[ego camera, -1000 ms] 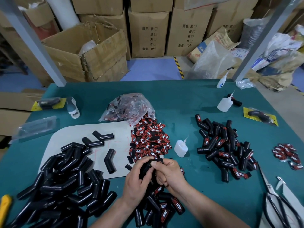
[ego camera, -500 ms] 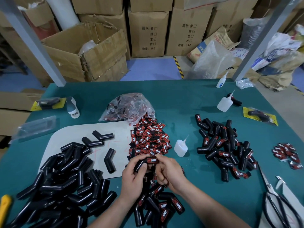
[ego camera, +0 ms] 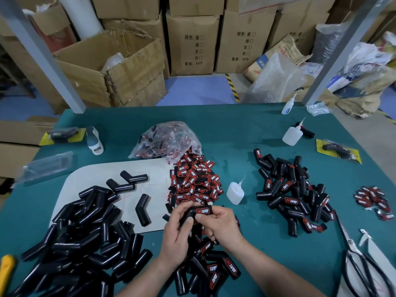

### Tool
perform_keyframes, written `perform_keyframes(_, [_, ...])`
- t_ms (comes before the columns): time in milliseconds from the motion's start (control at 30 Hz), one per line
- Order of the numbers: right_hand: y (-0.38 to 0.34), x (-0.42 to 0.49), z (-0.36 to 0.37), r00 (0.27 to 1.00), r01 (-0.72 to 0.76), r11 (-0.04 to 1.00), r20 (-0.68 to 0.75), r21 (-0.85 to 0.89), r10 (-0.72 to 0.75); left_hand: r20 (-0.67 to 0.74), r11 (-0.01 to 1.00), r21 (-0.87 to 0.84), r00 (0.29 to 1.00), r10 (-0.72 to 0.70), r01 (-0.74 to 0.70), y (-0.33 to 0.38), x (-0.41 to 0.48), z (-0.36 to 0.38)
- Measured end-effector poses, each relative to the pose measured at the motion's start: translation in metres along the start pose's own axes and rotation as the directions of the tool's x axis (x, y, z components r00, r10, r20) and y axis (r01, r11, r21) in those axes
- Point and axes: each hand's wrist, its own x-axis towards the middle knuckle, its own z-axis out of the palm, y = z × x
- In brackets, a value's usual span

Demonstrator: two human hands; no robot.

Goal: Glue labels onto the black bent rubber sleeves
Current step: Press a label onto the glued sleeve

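A: Which step is in hand here?

B: Seating the label, I judge. Both hands grasp one black bent rubber sleeve (ego camera: pixel 191 213), held above the near middle of the green counter (ego camera: pixel 246 133). The left hand (ego camera: pixel 177 234) grips its bent end. The right hand (ego camera: pixel 221 229) pinches the straight end, where a red-and-black TAPER label (ego camera: pixel 203 210) lies face up.

A: Has it bonded?

B: I cannot tell. It looks flat and square on the sleeve.

A: And next?

B: Likely a firm press, then setting it on the heap of labelled black sleeves (ego camera: pixel 212 271) just below the hands. After that it needs a bare one from the heap of plain black sleeves (ego camera: pixel 81 232) at near left. A label comes from the pile of loose red-and-black labels (ego camera: pixel 195 183) just beyond, with the small clear glue bottle (ego camera: pixel 235 192) to its right.
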Motion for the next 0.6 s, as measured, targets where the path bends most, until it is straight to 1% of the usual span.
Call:
perform_keyframes(67, [0.001,-0.001,0.0,1.0,0.018,1.0,-0.012,0.008,-0.018,0.009,1.0,-0.013,1.0,-0.011,0.011,-0.002,0.001,-0.002])
perform_keyframes(167, [0.002,-0.002,0.002,0.998,0.062,0.998,-0.003,-0.015,-0.062,-0.014,0.999,-0.029,0.999,-0.031,0.031,-0.001,0.003,-0.002])
perform_keyframes(300, [0.005,-0.007,0.005,0.989,0.147,0.983,0.013,-0.113,-0.147,-0.076,0.995,0.001,0.992,-0.099,0.099,-0.002,0.005,-0.003])
perform_keyframes(400, [0.007,-0.009,0.007,0.978,0.206,0.961,0.016,-0.185,-0.207,-0.086,0.991,-0.022,0.988,-0.131,0.13,-0.003,0.007,-0.003])
perform_keyframes(500, [0.011,-0.008,0.007,0.972,0.234,0.945,0.028,-0.227,-0.234,-0.096,0.988,-0.051,0.984,-0.15,0.145,-0.004,0.007,-0.003])
perform_keyframes(600, [0.013,-0.008,0.007,0.969,0.247,0.941,0.035,-0.23,-0.245,-0.095,0.988,-0.053,0.984,-0.149,0.145,-0.004,0.007,-0.003])
